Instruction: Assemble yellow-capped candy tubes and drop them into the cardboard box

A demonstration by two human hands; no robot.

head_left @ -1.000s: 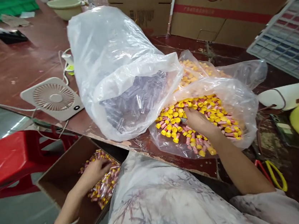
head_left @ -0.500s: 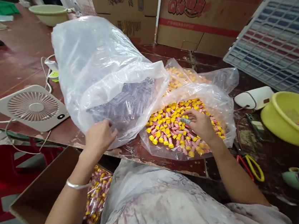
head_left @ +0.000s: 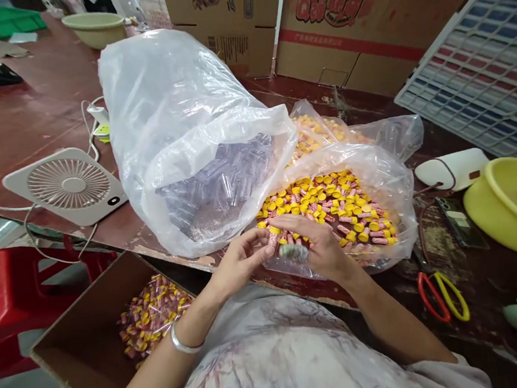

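Note:
My left hand (head_left: 245,259) is at the table's front edge, thumb and fingers pinched together; what they hold, if anything, is hard to make out. Facing it, my right hand (head_left: 318,246), one digit wrapped in greyish tape, curls around a small yellow-capped pink tube (head_left: 273,237). The fingertips of both hands almost meet at this tube. Behind my right hand, a clear plastic bag (head_left: 404,202) lies open with many pink tubes with yellow caps (head_left: 351,208). Left of it, a large translucent bag (head_left: 158,93) gapes toward me, full of clear plastic pieces (head_left: 232,172).
A cardboard box (head_left: 83,338) with capped tubes stands below at left, beside a red stool (head_left: 12,290). A small fan (head_left: 71,185) is on the table's left. At right are scissors (head_left: 443,297), a phone (head_left: 460,221), a yellow basin (head_left: 499,216) and a white rack (head_left: 480,50).
My left hand has moved right, away from the large bag's mouth. My right hand has come left and toward me from the pile with a capped tube. The hands are now close together.

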